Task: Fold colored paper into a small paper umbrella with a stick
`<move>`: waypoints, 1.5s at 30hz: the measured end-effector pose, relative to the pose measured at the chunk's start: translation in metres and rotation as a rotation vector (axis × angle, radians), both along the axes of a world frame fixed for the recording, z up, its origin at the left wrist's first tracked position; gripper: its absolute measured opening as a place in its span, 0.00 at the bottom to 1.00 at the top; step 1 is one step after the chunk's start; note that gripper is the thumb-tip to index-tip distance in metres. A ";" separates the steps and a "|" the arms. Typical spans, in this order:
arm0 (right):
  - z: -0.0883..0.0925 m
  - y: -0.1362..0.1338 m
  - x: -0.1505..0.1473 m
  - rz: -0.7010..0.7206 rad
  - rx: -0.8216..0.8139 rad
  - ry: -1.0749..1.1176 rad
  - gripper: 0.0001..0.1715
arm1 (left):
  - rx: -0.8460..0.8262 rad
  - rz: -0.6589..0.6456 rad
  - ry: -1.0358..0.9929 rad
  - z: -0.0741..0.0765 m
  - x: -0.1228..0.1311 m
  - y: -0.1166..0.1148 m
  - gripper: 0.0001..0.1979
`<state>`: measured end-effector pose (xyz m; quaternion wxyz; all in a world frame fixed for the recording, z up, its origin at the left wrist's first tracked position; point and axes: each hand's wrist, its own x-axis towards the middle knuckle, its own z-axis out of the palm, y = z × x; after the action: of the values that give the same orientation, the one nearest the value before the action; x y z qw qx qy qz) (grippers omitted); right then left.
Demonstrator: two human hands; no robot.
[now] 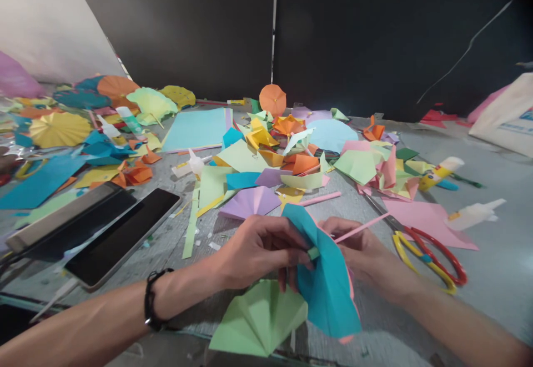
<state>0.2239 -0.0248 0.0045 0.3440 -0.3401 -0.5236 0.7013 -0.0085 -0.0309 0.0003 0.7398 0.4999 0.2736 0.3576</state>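
Observation:
A blue pleated paper (331, 283) with a pink layer behind it stands upright between my hands, above the table's near edge. My left hand (270, 250), a dark bracelet on its wrist, pinches a small green paper piece (312, 253) against the blue side. My right hand (358, 245) grips the blue pleated paper from behind, its fingertips partly hidden. A thin pink paper stick (363, 228) juts out to the right by those fingers. Just below my left hand, a light green pleated paper (260, 320) lies fanned out.
Scissors (428, 259) with red and yellow handles lie right, beside pink paper (428, 222) and a glue bottle (474, 214). A phone (125, 236) lies left. Coloured scraps, a purple paper fan (252, 203) and another glue bottle (195, 164) spread beyond my hands. A black panel (375, 39) stands behind.

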 end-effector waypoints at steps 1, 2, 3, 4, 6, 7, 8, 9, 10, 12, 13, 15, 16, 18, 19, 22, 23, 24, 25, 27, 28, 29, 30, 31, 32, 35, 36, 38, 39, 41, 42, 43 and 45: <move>0.000 0.000 0.000 0.003 -0.001 0.001 0.19 | 0.004 0.000 -0.001 0.000 0.000 0.000 0.16; 0.000 0.000 0.000 0.003 -0.002 0.004 0.19 | 0.006 0.000 0.002 -0.001 0.000 0.000 0.17; 0.001 -0.001 0.000 0.004 -0.004 0.006 0.19 | 0.009 0.002 0.009 -0.001 0.000 0.000 0.17; 0.001 -0.001 -0.001 0.003 -0.003 0.010 0.19 | 0.012 0.004 0.016 -0.001 -0.001 0.000 0.18; 0.001 -0.001 -0.001 -0.002 0.000 0.016 0.19 | 0.016 0.006 0.024 -0.002 -0.001 0.000 0.18; 0.001 -0.001 -0.001 -0.003 0.000 0.017 0.19 | 0.018 0.006 0.023 -0.002 0.000 0.000 0.18; 0.001 -0.001 -0.001 -0.004 0.001 0.017 0.19 | 0.019 0.004 0.020 -0.002 0.000 0.000 0.18; 0.001 -0.001 -0.002 -0.004 0.002 0.014 0.19 | 0.020 0.001 0.016 -0.002 0.000 0.000 0.18; 0.001 -0.001 -0.002 -0.004 0.005 0.010 0.19 | 0.020 -0.002 0.013 -0.002 0.000 0.000 0.18; 0.001 -0.001 -0.002 -0.010 0.015 0.005 0.19 | 0.021 -0.002 0.019 -0.001 0.000 0.001 0.18; 0.001 -0.001 -0.002 -0.014 0.020 0.007 0.19 | 0.023 0.000 0.022 -0.001 0.000 0.001 0.17; 0.001 -0.001 -0.002 -0.021 0.020 0.012 0.18 | 0.025 0.003 0.020 -0.002 0.000 0.001 0.16; 0.001 -0.002 -0.002 -0.024 0.020 0.017 0.18 | 0.027 0.002 0.015 -0.002 0.000 0.001 0.16; 0.001 -0.002 -0.003 -0.028 0.022 0.029 0.18 | 0.034 -0.008 0.001 -0.002 0.000 0.001 0.15; 0.001 -0.002 -0.003 -0.030 0.025 0.035 0.18 | 0.039 -0.013 -0.003 -0.003 0.000 0.001 0.15; 0.000 -0.003 -0.003 -0.037 0.028 0.046 0.19 | 0.043 -0.022 -0.021 -0.002 -0.001 0.000 0.14; 0.000 -0.003 -0.003 -0.042 0.027 0.044 0.19 | 0.039 -0.025 -0.027 -0.001 -0.001 0.000 0.14; 0.000 -0.004 -0.003 -0.048 0.026 0.043 0.19 | 0.034 -0.026 -0.033 0.000 -0.001 0.000 0.14; 0.001 -0.004 -0.003 -0.050 0.024 0.042 0.19 | 0.032 -0.027 -0.037 0.001 -0.001 0.000 0.14; 0.002 -0.004 -0.003 -0.046 0.021 0.048 0.19 | 0.034 -0.025 -0.034 0.003 -0.001 0.000 0.15; 0.002 -0.004 -0.003 -0.040 0.020 0.051 0.19 | 0.036 -0.024 -0.028 0.004 -0.001 -0.001 0.15; 0.002 -0.004 -0.003 -0.038 0.018 0.054 0.19 | 0.037 -0.027 -0.022 0.005 -0.001 -0.001 0.16; 0.002 -0.004 -0.003 -0.038 0.016 0.055 0.19 | 0.039 -0.030 -0.017 0.006 -0.002 -0.002 0.16; 0.002 -0.003 -0.003 -0.040 0.014 0.055 0.19 | 0.042 -0.036 -0.019 0.006 -0.003 -0.002 0.16; 0.002 -0.003 -0.003 -0.042 0.011 0.053 0.19 | 0.046 -0.042 -0.031 0.006 -0.004 -0.002 0.16; 0.000 -0.002 -0.002 -0.044 -0.002 0.052 0.18 | 0.063 -0.070 -0.099 0.003 -0.007 -0.002 0.14; -0.001 -0.002 -0.002 -0.046 -0.006 0.049 0.18 | 0.070 -0.087 -0.123 0.001 -0.008 -0.001 0.14; -0.001 -0.002 0.000 -0.045 -0.017 0.050 0.18 | 0.082 -0.123 -0.159 0.000 -0.010 0.001 0.14; -0.002 -0.002 0.000 -0.041 -0.022 0.053 0.19 | 0.082 -0.144 -0.173 -0.001 -0.011 0.002 0.14; -0.001 -0.003 0.001 -0.024 -0.026 0.055 0.19 | 0.061 -0.189 -0.193 0.000 -0.012 0.005 0.14; -0.001 -0.003 0.001 -0.018 -0.023 0.054 0.19 | 0.038 -0.214 -0.199 0.000 -0.012 0.006 0.14; -0.001 -0.003 0.001 -0.013 -0.019 0.054 0.18 | 0.009 -0.240 -0.202 0.001 -0.012 0.008 0.14; 0.000 -0.003 0.000 -0.003 -0.013 0.065 0.16 | -0.053 -0.302 -0.211 0.002 -0.012 0.011 0.15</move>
<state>0.2241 -0.0283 0.0047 0.3595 -0.3202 -0.5071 0.7149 -0.0209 -0.0203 0.0020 0.8226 0.4753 0.1257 0.2858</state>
